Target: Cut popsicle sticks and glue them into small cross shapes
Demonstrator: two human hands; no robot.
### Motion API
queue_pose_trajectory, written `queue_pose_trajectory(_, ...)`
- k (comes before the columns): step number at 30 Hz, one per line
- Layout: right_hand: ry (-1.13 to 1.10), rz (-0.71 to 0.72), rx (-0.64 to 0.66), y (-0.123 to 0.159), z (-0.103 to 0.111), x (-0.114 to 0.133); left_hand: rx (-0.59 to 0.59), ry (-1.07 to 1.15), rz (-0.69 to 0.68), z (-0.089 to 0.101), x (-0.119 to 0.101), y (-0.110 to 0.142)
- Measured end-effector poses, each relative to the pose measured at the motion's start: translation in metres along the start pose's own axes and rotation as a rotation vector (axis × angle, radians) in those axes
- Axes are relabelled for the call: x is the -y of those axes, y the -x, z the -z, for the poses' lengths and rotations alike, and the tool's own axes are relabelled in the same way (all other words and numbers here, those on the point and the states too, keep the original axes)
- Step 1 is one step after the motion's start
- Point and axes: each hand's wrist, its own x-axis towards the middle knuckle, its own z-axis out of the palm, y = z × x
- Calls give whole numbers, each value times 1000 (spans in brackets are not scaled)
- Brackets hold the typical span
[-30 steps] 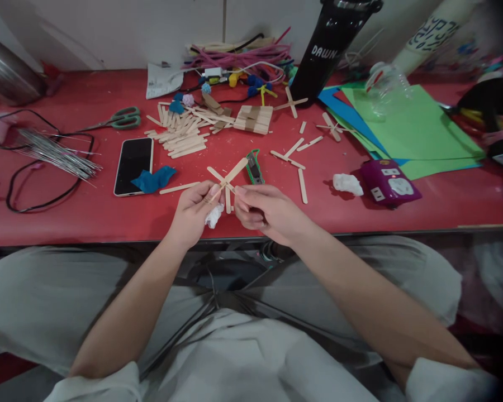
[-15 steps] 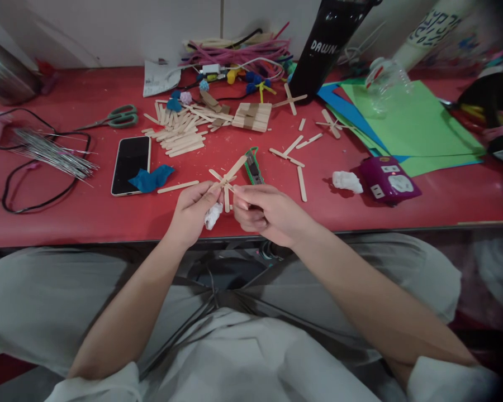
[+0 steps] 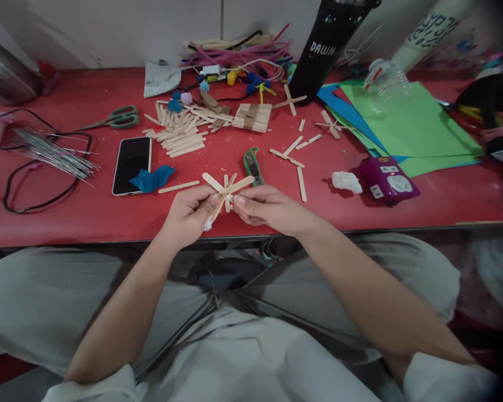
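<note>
Between my hands, above the table's front edge, are crossed wooden craft sticks (image 3: 240, 186) joined near their middles. My left hand (image 3: 188, 215) is closed on them, thumb and fingers pinching close to the crossing. From the other side my right hand (image 3: 266, 206) pinches the same sticks near one end, its lower fingers curled under. A single craft stick (image 3: 226, 204) shows on the table behind the crossing. White crumpled tissue (image 3: 208, 224) peeks out below my left fingers, mostly hidden. Just beyond my right hand lies a green utility knife (image 3: 254, 164).
A pile of craft sticks (image 3: 180, 134) lies beyond, with a phone (image 3: 132, 164) and scissors (image 3: 119, 118) to the left. Loose sticks (image 3: 302, 184), a purple power adapter (image 3: 389, 180) and coloured paper (image 3: 427, 123) are on the right. A tall black bottle (image 3: 324, 53) stands behind.
The crossed sticks have turned in my hands, so their arms now point differently. My right fingers have moved slightly down and in toward the crossing.
</note>
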Motion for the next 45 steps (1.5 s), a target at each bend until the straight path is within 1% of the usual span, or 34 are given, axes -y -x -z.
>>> queue_pose_trajectory(3, 97, 79, 92, 0, 1, 0, 56, -27, -56, 1, -7, 3)
queue_pose_trajectory(5, 126, 119, 132, 0, 0, 3, 72, 20, -69, 1, -11, 5)
queue_pose_trajectory(7, 136, 151, 133, 0, -3, 5, 78, 59, -71, 1, -13, 5)
queue_pose_trajectory(9, 139, 173, 107, -1, -5, 7, 66, 49, -81, 1, -14, 4)
queue_pose_trajectory(13, 128, 163, 81, -1, -7, 8, 45, 21, -80, 2, -15, 2)
queue_pose_trajectory(17, 115, 144, 81, -1, -6, 7, 57, 91, -37, 1, -13, 2)
queue_pose_trajectory(21, 99, 151, 87, -1, -5, 8, 64, 140, -22, 0, -11, 1)
queue_pose_trajectory(24, 105, 114, 93, -1, -5, 8, 63, 153, -1, 1, -10, 0)
queue_pose_trajectory(26, 94, 54, 53, -1, -6, 6, 56, 158, 24, 3, -8, 0)
queue_pose_trajectory(27, 81, 17, 11, -2, -6, 4, 41, 159, 40, 4, -7, 0)
queue_pose_trajectory(30, 53, -65, -168, -4, -5, -1, -36, 138, 84, 8, -2, -1)
queue_pose_trajectory(32, 75, -84, -258, -6, -4, -3, -85, 85, 104, 11, -1, -2)
queue_pose_trajectory(34, 121, -65, -298, -8, -3, -4, -122, 20, 113, 13, -1, -3)
queue_pose_trajectory(36, 179, -1, -325, -9, -3, -4, -143, -50, 111, 14, -2, -4)
queue_pose_trajectory(39, 247, 109, -446, -10, -4, -5, -142, -148, 99, 13, -4, -4)
queue_pose_trajectory(41, 268, 117, -515, -9, -3, -6, -151, -182, 96, 12, -5, -4)
queue_pose_trajectory(45, 328, 89, -489, -9, -3, -6, -191, -144, 104, 10, -5, -4)
